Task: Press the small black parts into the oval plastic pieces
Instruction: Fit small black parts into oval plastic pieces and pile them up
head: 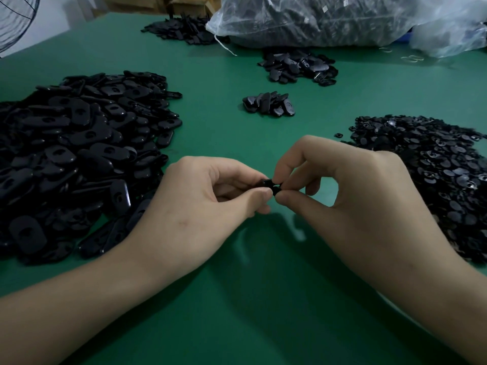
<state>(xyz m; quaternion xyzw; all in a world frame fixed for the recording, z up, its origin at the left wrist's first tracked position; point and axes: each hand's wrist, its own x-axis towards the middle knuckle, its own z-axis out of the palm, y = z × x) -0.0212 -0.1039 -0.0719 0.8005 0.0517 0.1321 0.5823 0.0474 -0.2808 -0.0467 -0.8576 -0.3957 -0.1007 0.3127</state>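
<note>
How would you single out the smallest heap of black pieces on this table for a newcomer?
On the green table, look straight beyond the left hand and right hand, between the big left pile and the right pile. The small heap there lies alone, nearer than the heap by the plastic bag and smaller than every other.

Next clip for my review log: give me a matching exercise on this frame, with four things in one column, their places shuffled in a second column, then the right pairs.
Things
1. large heap of black oval plastic pieces
2. heap of small black parts
3. clear plastic bag of dark pieces
4. single small black piece

Places
a. at the far side of the green table, right of centre
b. to the left of the left hand
c. to the right of the right hand
d. pinched between the fingertips of both hands

Pairs: 1-b, 2-c, 3-a, 4-d
</note>
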